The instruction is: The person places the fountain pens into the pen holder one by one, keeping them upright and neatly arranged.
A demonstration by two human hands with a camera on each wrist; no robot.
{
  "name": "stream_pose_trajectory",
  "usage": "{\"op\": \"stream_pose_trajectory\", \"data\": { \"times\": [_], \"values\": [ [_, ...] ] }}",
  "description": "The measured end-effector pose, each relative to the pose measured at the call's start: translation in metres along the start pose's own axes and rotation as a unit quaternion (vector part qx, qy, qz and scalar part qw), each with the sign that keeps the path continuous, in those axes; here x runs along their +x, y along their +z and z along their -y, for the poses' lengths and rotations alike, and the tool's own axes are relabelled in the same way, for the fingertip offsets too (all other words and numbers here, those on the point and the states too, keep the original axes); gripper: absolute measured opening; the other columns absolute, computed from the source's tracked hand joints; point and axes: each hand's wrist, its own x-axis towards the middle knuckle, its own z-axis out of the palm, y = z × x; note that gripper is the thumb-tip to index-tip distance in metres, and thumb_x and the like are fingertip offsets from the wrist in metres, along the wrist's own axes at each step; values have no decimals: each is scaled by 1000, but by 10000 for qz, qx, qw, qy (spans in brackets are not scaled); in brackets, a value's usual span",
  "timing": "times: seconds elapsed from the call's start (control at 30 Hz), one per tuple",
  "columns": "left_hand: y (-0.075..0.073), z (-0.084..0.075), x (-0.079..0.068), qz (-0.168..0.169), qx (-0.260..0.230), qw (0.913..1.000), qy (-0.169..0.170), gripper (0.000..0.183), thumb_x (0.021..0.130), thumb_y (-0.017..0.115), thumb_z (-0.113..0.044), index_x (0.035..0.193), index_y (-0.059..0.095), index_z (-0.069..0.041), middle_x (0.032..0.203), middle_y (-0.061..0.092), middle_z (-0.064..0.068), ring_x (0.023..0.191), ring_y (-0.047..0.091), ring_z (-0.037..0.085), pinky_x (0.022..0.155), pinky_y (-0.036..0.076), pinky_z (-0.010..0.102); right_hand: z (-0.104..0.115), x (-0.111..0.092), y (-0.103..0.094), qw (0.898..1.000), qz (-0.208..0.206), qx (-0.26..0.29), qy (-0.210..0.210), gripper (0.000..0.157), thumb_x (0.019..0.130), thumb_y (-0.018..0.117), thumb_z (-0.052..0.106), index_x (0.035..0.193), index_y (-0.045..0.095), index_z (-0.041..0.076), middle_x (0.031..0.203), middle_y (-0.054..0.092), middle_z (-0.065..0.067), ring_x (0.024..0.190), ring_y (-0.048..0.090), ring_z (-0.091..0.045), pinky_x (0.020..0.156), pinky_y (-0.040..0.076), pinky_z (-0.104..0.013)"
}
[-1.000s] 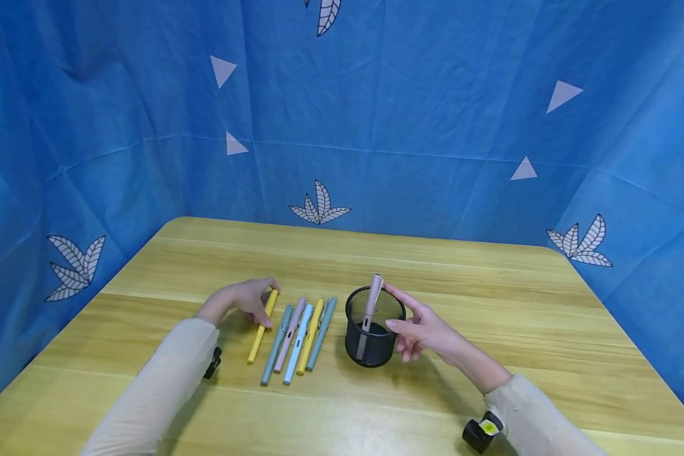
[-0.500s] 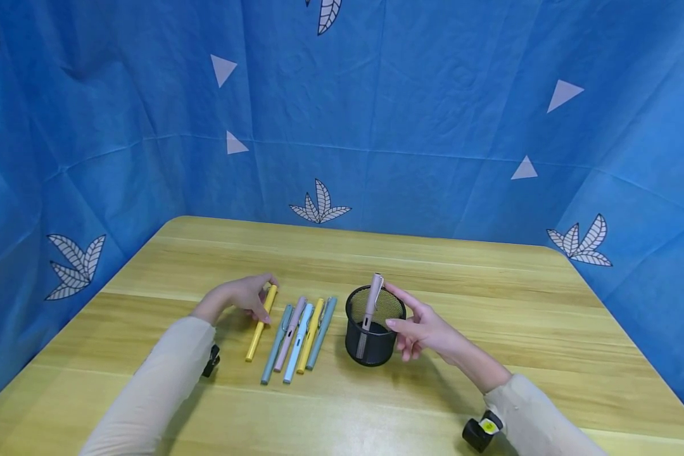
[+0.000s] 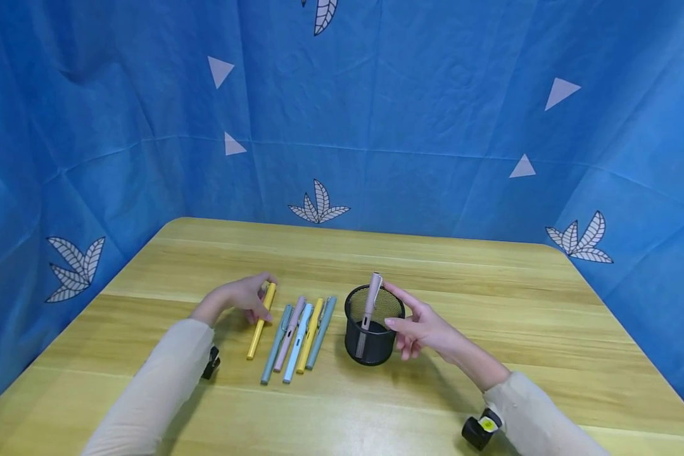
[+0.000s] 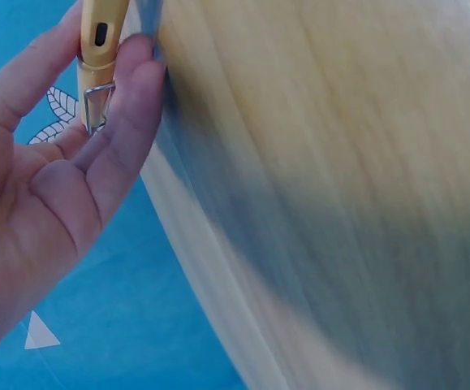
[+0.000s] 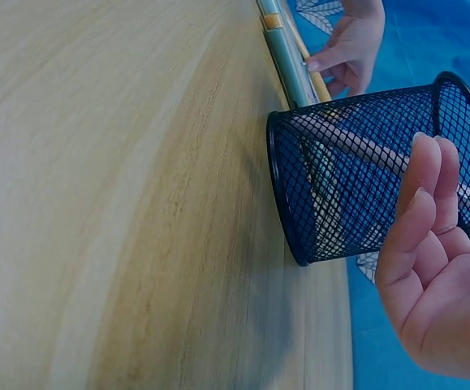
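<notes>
My left hand pinches a yellow pen near its upper end, at the left of a row of pens. In the left wrist view the yellow pen shows a small dark window and a metal clip beside the fingers. A black mesh pen holder stands upright to the right of the row. Inside it leans a light purple pen, its top above the rim. My right hand holds the holder's rim between thumb and index finger, the other fingers curled beside the mesh wall.
Between left hand and holder lie a grey-green pen, a purple pen, a light blue pen, another yellow pen and a teal pen, side by side. The wooden table ends at a blue patterned curtain.
The left hand and its yellow pen have shifted slightly away from me. My right hand, the pen holder and the row of pens stay in place.
</notes>
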Motion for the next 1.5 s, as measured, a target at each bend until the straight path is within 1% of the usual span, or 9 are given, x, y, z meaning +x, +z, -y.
{"op": "stream_pose_trajectory", "data": {
  "times": [0.2, 0.37, 0.47, 0.63, 0.73, 0.9, 1.1, 1.3, 1.5],
  "values": [
    [-1, 3, 1, -58, -168, 9997, 143, 79, 72, 71, 3, 135, 23, -3, 75, 44, 12, 54, 53, 19, 53, 51, 31, 0, 1, 0, 10000, -9, -7, -5, 71, 89, 57, 20, 144, 12, 25, 57, 57, -12, 44, 57, -16, 40, 45, -25],
    [-3, 3, 2, -118, -265, 9991, 314, 83, 74, 67, 5, 141, 18, -6, 73, 40, 9, 52, 45, 15, 49, 45, 26, 1, 1, 0, 10000, 26, 0, -24, 71, 89, 56, 19, 144, 11, 25, 57, 58, -10, 45, 57, -16, 40, 45, -25],
    [-3, 3, 3, -91, -408, 9983, 396, 84, 76, 64, 7, 142, 17, -9, 76, 40, 10, 52, 44, 15, 48, 42, 25, 1, 0, 0, 10000, 47, 26, -41, 70, 90, 55, 19, 145, 11, 24, 57, 58, -9, 45, 57, -16, 40, 45, -25],
    [-3, 5, 2, -86, -429, 9978, 497, 66, 78, 62, 6, 136, 33, -5, 85, 43, 14, 53, 45, 15, 49, 42, 25, 1, 0, 0, 10000, 46, 27, -21, 71, 90, 55, 19, 145, 10, 24, 57, 58, -8, 46, 58, -16, 41, 46, -25],
    [-2, 6, 2, -69, -550, 9970, 542, 54, 80, 62, 4, 129, 42, -1, 81, 41, 12, 53, 42, 15, 49, 41, 26, 1, 0, 0, 10000, 52, 33, -17, 70, 90, 54, 19, 145, 10, 23, 57, 58, -11, 45, 58, -16, 40, 45, -25],
    [-1, 4, 0, -137, -713, 9958, 556, 46, 80, 62, 1, 124, 46, 0, 79, 39, 11, 55, 42, 17, 51, 43, 29, 0, 0, 1, 10000, 71, 55, -36, 69, 90, 54, 18, 145, 11, 24, 57, 58, -13, 45, 57, -16, 40, 44, -24],
    [-1, 2, 2, -307, -842, 9945, 539, 45, 80, 63, 1, 122, 48, -2, 89, 42, 15, 55, 46, 17, 53, 46, 30, 0, 1, 0, 9999, 68, 48, -67, 70, 90, 54, 19, 145, 11, 24, 57, 58, -12, 45, 57, -16, 39, 44, -24],
    [-1, -2, 5, -386, -1029, 9905, 823, 49, 80, 62, 3, 125, 44, 1, 90, 42, 17, 52, 45, 17, 52, 46, 30, 1, 0, 0, 9999, 82, 54, -58, 70, 90, 54, 19, 145, 11, 24, 57, 58, -12, 45, 57, -16, 40, 45, -24],
    [2, -10, 7, -471, -1039, 9894, 895, 54, 79, 65, 0, 127, 43, 1, 94, 43, 18, 53, 47, 19, 55, 48, 37, 1, 0, 1, 10000, 51, 29, -58, 70, 90, 54, 19, 145, 11, 24, 57, 58, -11, 45, 57, -16, 40, 45, -24]
  ]
}}
